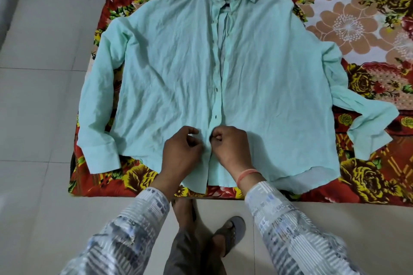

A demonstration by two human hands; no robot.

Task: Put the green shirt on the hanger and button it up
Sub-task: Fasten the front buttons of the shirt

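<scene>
— As you stand there watching, where is the green shirt (178,62)?

— Seen from the head camera, it lies flat and front up on a flowered cloth (357,18) spread over a pale tiled floor (33,118). The collar points away from the person, the hem is nearest their feet, and both sleeves are spread out to the sides.

— And the hands?

— Both are low on the front strip, just above the hem and almost touching each other. The left hand (181,149) has its fingers curled and pinches the fabric on its side of the opening. The right hand (230,147), with an orange band (247,174) at the wrist, is curled tight and pinches the strip's edge.

— Is it buttoned?

— Two dark buttons (218,89) show on the strip above the hands. Higher up, the front gapes slightly.

— The hanger?

— There is a dark shape (226,4) inside the collar, but I cannot tell what it is.
</scene>
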